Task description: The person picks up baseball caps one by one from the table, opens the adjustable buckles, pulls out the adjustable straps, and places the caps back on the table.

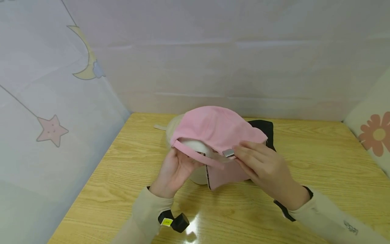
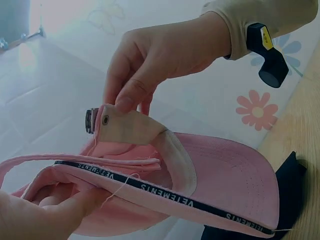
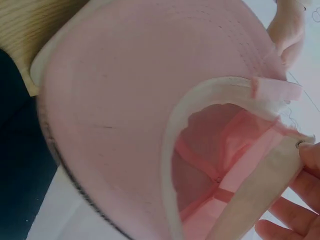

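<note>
A pink baseball cap point(image 1: 213, 123) is held up over the table between both hands, its back opening towards me and its brim point(image 3: 110, 130) low. My left hand point(image 1: 176, 173) grips the left side of the back edge, thumb along it in the left wrist view. From that side the pink back strap point(image 1: 195, 156) runs loose, its end apart from the metal buckle point(image 1: 228, 153). My right hand point(image 1: 265, 166) pinches the right back corner beside that buckle, near a small eyelet point(image 2: 105, 120). Black tape point(image 2: 170, 195) with white lettering edges the brim.
Behind the pink cap lies a beige cap point(image 1: 172, 128) on the left, partly hidden. A black item point(image 1: 265, 127) shows on the right. They rest on a wooden table point(image 1: 122, 176), with printed cloth walls point(image 1: 195, 78) at its back and sides.
</note>
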{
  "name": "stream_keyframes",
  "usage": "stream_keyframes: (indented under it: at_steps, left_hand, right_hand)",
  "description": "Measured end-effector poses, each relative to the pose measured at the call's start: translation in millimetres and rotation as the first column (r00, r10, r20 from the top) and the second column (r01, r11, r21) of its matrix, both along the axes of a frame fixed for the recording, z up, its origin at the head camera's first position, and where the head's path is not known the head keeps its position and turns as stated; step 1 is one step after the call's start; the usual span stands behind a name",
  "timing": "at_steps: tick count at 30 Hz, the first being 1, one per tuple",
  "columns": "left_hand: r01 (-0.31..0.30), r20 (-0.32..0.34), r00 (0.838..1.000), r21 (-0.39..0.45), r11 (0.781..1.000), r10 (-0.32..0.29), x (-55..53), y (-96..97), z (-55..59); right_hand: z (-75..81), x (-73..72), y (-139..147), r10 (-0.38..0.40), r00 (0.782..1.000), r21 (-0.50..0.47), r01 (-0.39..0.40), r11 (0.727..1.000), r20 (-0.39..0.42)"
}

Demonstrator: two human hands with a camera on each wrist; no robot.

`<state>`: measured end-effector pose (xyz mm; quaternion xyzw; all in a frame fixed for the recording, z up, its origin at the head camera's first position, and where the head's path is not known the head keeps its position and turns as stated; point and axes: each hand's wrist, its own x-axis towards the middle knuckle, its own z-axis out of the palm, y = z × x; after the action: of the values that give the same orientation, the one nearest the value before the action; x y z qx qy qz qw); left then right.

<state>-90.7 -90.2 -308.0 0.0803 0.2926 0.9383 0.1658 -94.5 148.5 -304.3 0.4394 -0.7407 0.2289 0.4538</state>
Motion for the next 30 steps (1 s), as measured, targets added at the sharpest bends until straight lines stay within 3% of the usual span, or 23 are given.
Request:
stream_keyframes:
  at_steps: [5, 10, 17, 25, 30]
  left_hand:
    - [-0.011, -0.016, 1.0, 0.024, 1.0, 0.011, 1.2, -2.5, 0.6]
    - [-0.025, 0.027, 0.999, 0.054, 0.998, 0.023, 3.0, -4.8, 1.2]
    - [-0.028, 0.027, 0.999, 0.129, 0.991, 0.024, 5.2, -8.7, 0.8]
    - [-0.022, 0.016, 1.0, 0.157, 0.987, 0.02, 7.9, -11.1, 2.5]
    - [-0.024, 0.029, 0.999, 0.202, 0.979, 0.018, 9.4, -12.1, 4.6]
  right_hand:
    - [-5.2, -0.8, 1.9, 0.017, 1.0, 0.017, -0.018, 1.0, 0.017]
    - [-8.7, -0.8, 5.8, 0.044, 0.998, 0.039, -0.045, 0.998, 0.042]
    - [-14.0, 0.6, 16.0, 0.057, 0.997, 0.002, -0.058, 0.998, 0.053]
    - [-27.5, 3.3, 34.6, -0.041, 0.994, -0.134, 0.054, 0.99, 0.099]
    - [-41.0, 4.0, 44.3, -0.118, 0.981, -0.174, 0.145, 0.974, 0.155]
